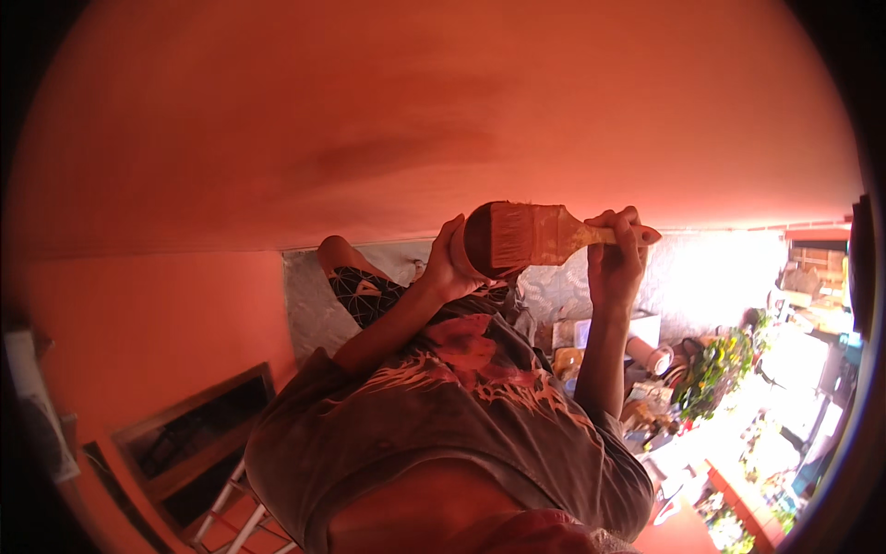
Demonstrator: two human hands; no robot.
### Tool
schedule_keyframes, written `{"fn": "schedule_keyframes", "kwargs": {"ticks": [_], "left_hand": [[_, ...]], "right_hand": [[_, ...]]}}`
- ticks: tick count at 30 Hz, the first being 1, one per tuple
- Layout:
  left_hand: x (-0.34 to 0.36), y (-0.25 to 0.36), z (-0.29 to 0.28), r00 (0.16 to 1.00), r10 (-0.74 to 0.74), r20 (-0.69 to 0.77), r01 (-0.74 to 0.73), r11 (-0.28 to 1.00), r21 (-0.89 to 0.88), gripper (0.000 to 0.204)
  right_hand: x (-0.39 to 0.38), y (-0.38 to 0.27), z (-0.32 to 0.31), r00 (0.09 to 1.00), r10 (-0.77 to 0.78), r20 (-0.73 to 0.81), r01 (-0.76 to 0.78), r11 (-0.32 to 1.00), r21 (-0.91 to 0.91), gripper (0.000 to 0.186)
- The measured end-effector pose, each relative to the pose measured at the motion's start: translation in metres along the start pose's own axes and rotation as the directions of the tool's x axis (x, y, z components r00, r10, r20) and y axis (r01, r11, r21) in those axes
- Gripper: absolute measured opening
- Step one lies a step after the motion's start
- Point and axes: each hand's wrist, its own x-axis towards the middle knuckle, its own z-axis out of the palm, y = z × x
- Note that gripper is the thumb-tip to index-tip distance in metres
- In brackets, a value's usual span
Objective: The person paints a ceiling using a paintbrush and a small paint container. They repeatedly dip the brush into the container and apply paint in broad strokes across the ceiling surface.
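Observation:
My right hand is closed round the handle of a wide paintbrush, which lies sideways with its bristles toward the left. The bristles and ferrule are coated in orange paint. Gripped in my left hand is a round paint container, its dark mouth turned up toward the view. The bristle end overlaps the container's mouth; I cannot tell whether it touches the rim. Just beyond both hands rises an orange wall, with a darker patch on its surface.
A ladder stands at the lower left, near a dark-framed window. To the right below are a leafy plant, a pale cylindrical object and assorted clutter. Patterned grey flooring shows beneath me; bright light washes out the right side.

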Motion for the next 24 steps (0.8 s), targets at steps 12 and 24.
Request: {"fn": "schedule_keyframes", "kwargs": {"ticks": [12,24], "left_hand": [[0.007,0.002,-0.009,0.975,-0.169,0.147,0.173,0.985,-0.019,0.061],[-0.004,0.01,-0.009,0.913,0.099,0.397,0.007,0.967,-0.256,0.059]], "right_hand": [[-0.028,0.01,0.008,0.915,0.36,-0.184,-0.23,0.838,0.495,0.004],[0.007,0.013,0.025,0.893,0.431,0.129,-0.442,0.787,0.43,0.009]]}}
